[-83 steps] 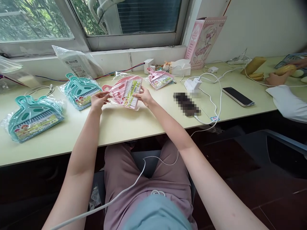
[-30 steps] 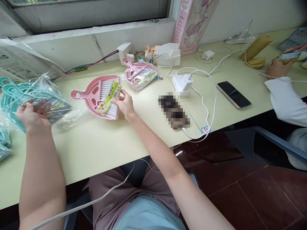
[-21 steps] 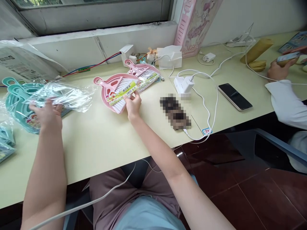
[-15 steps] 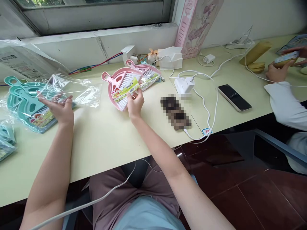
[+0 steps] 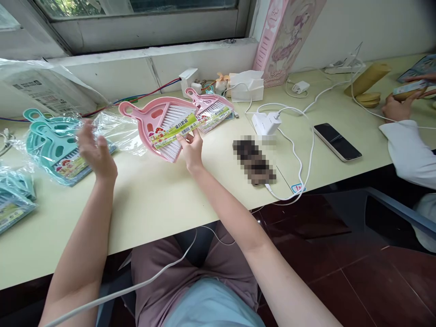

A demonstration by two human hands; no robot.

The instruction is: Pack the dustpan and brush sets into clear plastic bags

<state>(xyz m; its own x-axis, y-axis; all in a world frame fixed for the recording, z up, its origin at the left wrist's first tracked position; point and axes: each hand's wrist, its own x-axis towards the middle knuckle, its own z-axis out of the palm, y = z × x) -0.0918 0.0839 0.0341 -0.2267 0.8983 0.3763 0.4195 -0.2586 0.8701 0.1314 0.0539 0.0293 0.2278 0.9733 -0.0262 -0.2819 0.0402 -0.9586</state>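
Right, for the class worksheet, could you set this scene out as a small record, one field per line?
Right hand: holds a pink dustpan-and-brush set by its labelled side
Left hand: fingers spread, slightly blurred, nothing visibly held
Loose clear plastic: between the teal packs and the held set
Second pink set: in clear plastic, to the right of the held one
Surface: pale table
Phone: screen up, toward the right
Co-worker's hand: far right, holding something hard to identify

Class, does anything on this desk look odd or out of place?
The crumpled, clear plastic bag lies loose, apparently empty, beside the pink plastic dustpan; the dark, oblong object looks pixelated, its details hidden.
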